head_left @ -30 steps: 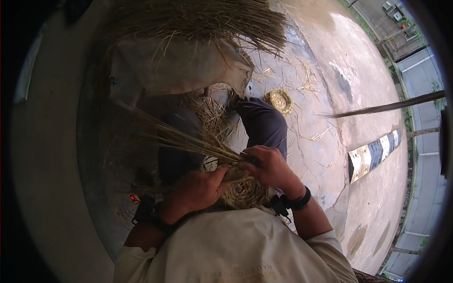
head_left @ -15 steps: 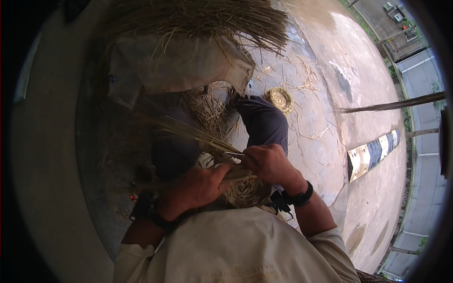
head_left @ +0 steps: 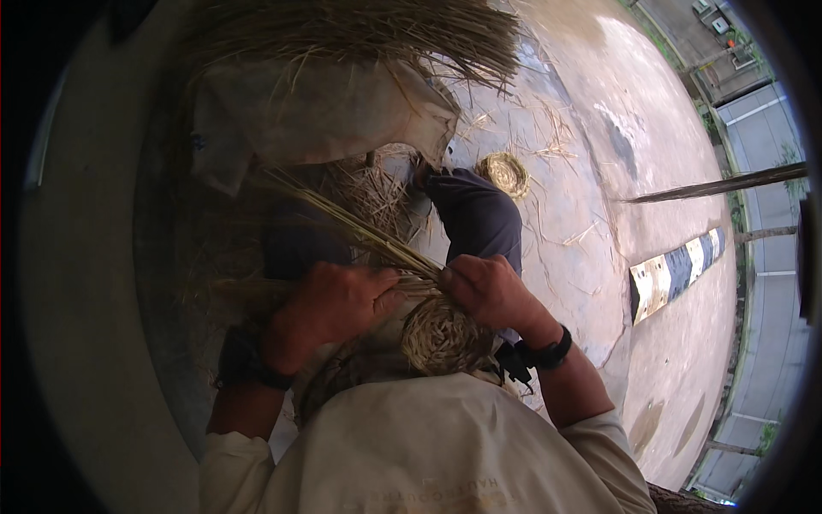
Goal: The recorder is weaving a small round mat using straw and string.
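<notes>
A round, coiled straw piece point(head_left: 447, 336) rests in my lap, its woven face showing just below my hands. Long straw strands point(head_left: 364, 230) run from its upper edge toward the upper left. My right hand point(head_left: 492, 293) pinches these strands between thumb and fingers, at the rim of the coil. Closed around straw ends, my left hand point(head_left: 338, 300) is a little to the left of it, with loose stalks sticking out past its far side. The hands are slightly apart, and straw bridges the gap.
Ahead lies a thick bundle of dry straw point(head_left: 360, 34) on a pale cloth sack point(head_left: 325, 111). A small woven straw basket point(head_left: 503, 175) sits on the ground beyond my right knee point(head_left: 475, 214). Loose straw litters the floor. Farther right are a striped barrier block point(head_left: 676, 274) and a pole point(head_left: 719, 182).
My left hand has shifted up and left, its fingers now closed round the straw. More of the coil's face shows. My right hand has moved slightly up, still pinching the strands.
</notes>
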Available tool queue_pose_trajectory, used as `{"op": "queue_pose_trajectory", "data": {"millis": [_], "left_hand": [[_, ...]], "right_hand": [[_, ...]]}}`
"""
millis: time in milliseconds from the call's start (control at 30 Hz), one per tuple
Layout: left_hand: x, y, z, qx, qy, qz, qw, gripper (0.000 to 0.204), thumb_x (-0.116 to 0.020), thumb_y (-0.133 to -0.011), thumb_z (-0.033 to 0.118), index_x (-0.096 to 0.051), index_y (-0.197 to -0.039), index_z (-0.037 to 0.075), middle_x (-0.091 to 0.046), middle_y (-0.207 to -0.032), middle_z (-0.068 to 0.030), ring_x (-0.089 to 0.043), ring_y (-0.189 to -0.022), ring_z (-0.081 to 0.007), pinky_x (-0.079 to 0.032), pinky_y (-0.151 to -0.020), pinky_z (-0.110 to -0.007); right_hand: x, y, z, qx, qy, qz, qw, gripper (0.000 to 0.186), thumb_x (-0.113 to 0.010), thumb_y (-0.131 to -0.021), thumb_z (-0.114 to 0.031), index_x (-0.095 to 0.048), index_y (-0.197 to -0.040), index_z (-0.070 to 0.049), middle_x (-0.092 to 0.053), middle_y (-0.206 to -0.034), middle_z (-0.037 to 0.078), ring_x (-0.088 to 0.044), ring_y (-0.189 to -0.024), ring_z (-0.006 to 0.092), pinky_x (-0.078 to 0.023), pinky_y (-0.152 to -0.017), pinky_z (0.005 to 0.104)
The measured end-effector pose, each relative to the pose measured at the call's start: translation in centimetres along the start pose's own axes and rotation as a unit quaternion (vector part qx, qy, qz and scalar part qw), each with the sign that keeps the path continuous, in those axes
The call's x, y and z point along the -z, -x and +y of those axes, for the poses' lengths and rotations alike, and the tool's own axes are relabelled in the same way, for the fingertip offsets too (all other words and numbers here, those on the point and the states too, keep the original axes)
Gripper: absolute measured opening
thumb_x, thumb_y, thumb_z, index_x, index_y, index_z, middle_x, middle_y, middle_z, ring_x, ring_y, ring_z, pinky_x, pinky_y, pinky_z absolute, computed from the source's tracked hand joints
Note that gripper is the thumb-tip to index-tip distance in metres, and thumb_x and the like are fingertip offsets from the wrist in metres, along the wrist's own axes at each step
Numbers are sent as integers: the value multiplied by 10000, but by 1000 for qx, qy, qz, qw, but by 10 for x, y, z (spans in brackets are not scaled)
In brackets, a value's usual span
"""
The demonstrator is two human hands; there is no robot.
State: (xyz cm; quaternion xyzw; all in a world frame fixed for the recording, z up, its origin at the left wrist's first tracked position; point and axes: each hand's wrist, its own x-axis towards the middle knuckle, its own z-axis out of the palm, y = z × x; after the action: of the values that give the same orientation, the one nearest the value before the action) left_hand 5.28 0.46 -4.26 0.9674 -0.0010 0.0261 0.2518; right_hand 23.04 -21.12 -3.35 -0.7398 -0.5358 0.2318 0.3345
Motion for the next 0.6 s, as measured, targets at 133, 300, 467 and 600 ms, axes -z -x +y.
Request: {"op": "queue_pose_trajectory", "data": {"millis": [133, 300, 467, 600], "left_hand": [[6, -7, 3, 18, -5, -67, 998, 305, -661, -992, 422, -736, -1100, 147, -748, -894, -162, -738, -798, -373, -591, -662, -495], [-5, -9, -2, -38, 69, 36, 996, 285, -688, -979, 382, -775, -1133, 158, -765, -980, -130, -736, -896, -360, -592, -769, -479], [1, -9, 2, -45, 86, 42, 994, 256, -713, -964, 335, -787, -1126, 150, -765, -992, -113, -733, -918, -345, -585, -801, -467], [10, -8, 13, -45, 76, 67, 994, 236, -742, -942, 327, -794, -1093, 153, -759, -955, -101, -730, -888, -330, -584, -796, -458]], "right_hand": [[1, -1, -1, -7, -27, -14, 999, 182, -619, -1018, -141, -625, -897, -6, -594, -763, 189, -648, -727, 408, -497, -635, 479], [-3, -1, -1, -35, -129, -1, 991, 233, -606, -1051, -150, -613, -878, 6, -521, -693, 142, -544, -649, 266, -452, -610, 406], [-5, 0, -7, -77, -197, -14, 977, 273, -609, -1068, -170, -642, -879, 24, -497, -658, 96, -477, -629, 142, -431, -604, 361], [2, -1, -18, -88, -175, -33, 980, 265, -615, -1066, -175, -676, -898, 22, -552, -663, 100, -513, -614, 147, -447, -604, 368]]}}
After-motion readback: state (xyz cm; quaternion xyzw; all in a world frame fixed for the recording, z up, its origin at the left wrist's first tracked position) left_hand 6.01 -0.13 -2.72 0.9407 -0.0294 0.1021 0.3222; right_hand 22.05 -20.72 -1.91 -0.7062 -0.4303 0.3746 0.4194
